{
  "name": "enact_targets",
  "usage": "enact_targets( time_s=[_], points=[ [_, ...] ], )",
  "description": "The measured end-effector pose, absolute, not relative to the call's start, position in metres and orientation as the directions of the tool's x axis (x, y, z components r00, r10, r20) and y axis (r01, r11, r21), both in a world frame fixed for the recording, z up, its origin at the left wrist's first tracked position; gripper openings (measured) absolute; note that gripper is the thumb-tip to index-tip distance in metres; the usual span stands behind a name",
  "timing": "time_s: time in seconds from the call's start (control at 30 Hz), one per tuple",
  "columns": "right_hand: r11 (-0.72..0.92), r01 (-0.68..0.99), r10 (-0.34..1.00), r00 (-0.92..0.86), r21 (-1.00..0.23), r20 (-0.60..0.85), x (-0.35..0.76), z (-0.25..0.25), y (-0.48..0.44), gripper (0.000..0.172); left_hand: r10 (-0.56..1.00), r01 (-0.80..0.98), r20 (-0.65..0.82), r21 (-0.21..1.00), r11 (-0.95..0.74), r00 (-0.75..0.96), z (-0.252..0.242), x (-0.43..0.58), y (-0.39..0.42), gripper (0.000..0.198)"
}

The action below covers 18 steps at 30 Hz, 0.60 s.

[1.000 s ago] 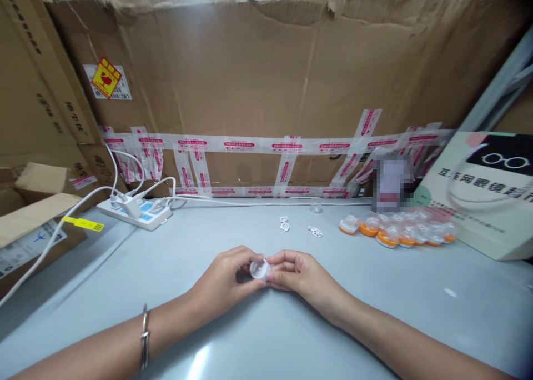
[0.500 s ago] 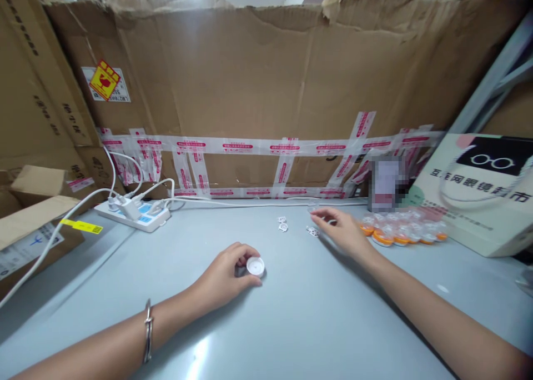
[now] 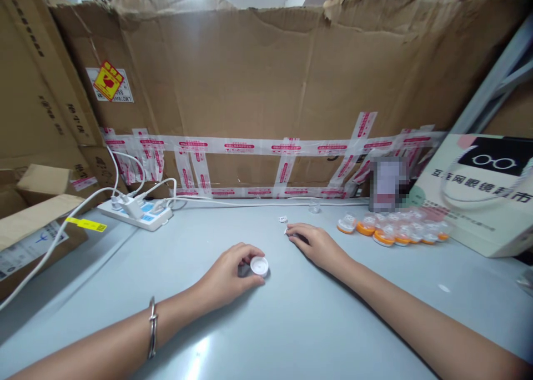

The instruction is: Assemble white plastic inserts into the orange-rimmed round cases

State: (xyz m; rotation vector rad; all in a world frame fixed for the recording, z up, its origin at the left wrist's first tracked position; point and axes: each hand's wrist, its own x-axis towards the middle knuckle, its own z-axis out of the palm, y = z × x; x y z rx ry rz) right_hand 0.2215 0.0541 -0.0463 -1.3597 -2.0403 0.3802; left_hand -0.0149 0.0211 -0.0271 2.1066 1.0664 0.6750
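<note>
My left hand [image 3: 233, 271] rests on the table with thumb and fingers closed around a shallow round white cap [image 3: 259, 266], its hollow side facing up. Farther back, my right hand [image 3: 314, 244] lies low over the table, fingertips together on a small white piece [image 3: 286, 231] that is mostly hidden by them. Just behind those fingertips is another small white piece with dark marks [image 3: 283, 219]. A clear round part [image 3: 314, 208] sits behind my right hand, near the cable.
Several clear-topped, orange-based round containers [image 3: 402, 233] cluster at the right, before a paper bag [image 3: 478, 196] and a blurred upright object [image 3: 388, 184]. A white power strip [image 3: 141, 216] with cables stands at the left. A large cardboard box [image 3: 233, 85] walls off the back.
My right hand has come left and nearer, from beside the clear round part to the small white pieces. Another orange-based container now shows where it was. My left hand keeps holding the cap.
</note>
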Motion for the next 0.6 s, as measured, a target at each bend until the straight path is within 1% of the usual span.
enact_targets(
  time_s=[0.17,0.23,0.33,0.43,0.47,0.5,0.53,0.6],
  points=[
    [0.361,0.636,0.927,-0.164,-0.682,0.337,0.219,-0.041,0.050,0.013,0.828,0.481,0.149,0.753,-0.450,0.540,-0.026,-0.015,0.021,0.035],
    [0.299,0.580,0.950,-0.104,-0.757,0.295,0.217,-0.040,0.049,0.016,0.831,0.483,0.150,0.753,-0.447,0.536,-0.025,-0.015,0.021,0.036],
    [0.196,0.466,0.980,-0.065,-0.863,0.187,0.210,-0.036,0.044,0.028,0.837,0.468,0.200,0.752,-0.464,0.509,-0.024,-0.014,0.018,0.029],
    [0.075,0.274,0.994,-0.094,-0.959,0.051,0.196,-0.030,0.032,0.032,0.819,0.438,0.319,0.722,-0.536,0.476,-0.022,-0.014,0.016,0.024],
    [-0.017,0.131,0.993,-0.116,-0.991,-0.032,0.191,-0.027,0.027,0.032,0.805,0.426,0.357,0.707,-0.565,0.474,-0.021,-0.013,0.015,0.024],
    [-0.109,0.008,0.982,-0.154,-0.994,-0.109,0.186,-0.025,0.021,0.033,0.788,0.411,0.389,0.694,-0.591,0.477,-0.020,-0.013,0.014,0.025],
    [-0.175,-0.067,0.968,-0.193,-0.982,-0.159,0.181,-0.023,0.016,0.033,0.769,0.392,0.413,0.684,-0.616,0.488,-0.020,-0.013,0.013,0.026],
    [-0.239,-0.142,0.941,-0.277,-0.961,-0.193,0.173,-0.021,0.008,0.032,0.725,0.350,0.445,0.663,-0.661,0.526,-0.019,-0.012,0.011,0.022]
  ],
)
